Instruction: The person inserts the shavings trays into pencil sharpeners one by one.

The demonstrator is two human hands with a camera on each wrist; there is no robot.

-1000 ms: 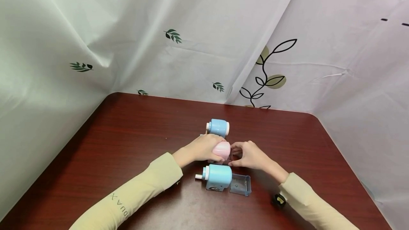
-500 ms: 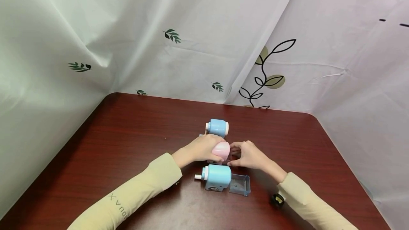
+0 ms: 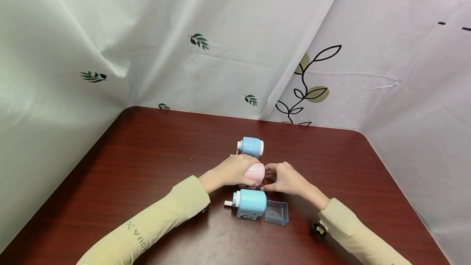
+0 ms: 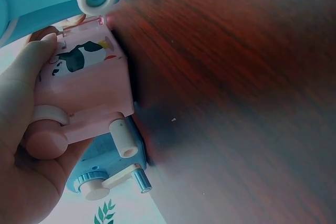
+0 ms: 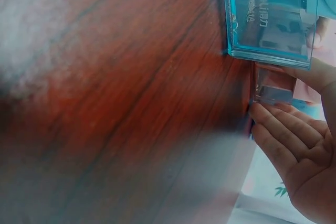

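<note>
My left hand (image 3: pixel 233 171) grips the pink pencil sharpener (image 3: pixel 255 172) from above and behind. In the left wrist view its side shows a panda picture, and its crank handle (image 4: pixel 123 138) points towards the camera. On the sharpener's right, my right hand (image 3: pixel 288 180) pinches its clear shavings drawer (image 5: pixel 274 88) between thumb and fingers. Nearer the front stands a turquoise pencil sharpener (image 3: pixel 252 200), its see-through drawer (image 3: pixel 283 223) pulled out to the right with a small speck inside. A blue pencil sharpener (image 3: pixel 252 147) is behind the pink one, partly hidden by my left hand.
All three sharpeners stand in a row on a dark red-brown wooden table (image 3: pixel 176 134). White patterned sheeting (image 3: pixel 220 64) hangs behind the table and at both sides. Beside the right cuff is a small black item (image 3: pixel 319 230) with a yellow mark.
The right thumb and fingers have shifted very slightly left with the drawer, towards the pink sharpener. The left hand keeps its grip, and the other sharpeners stay put.
</note>
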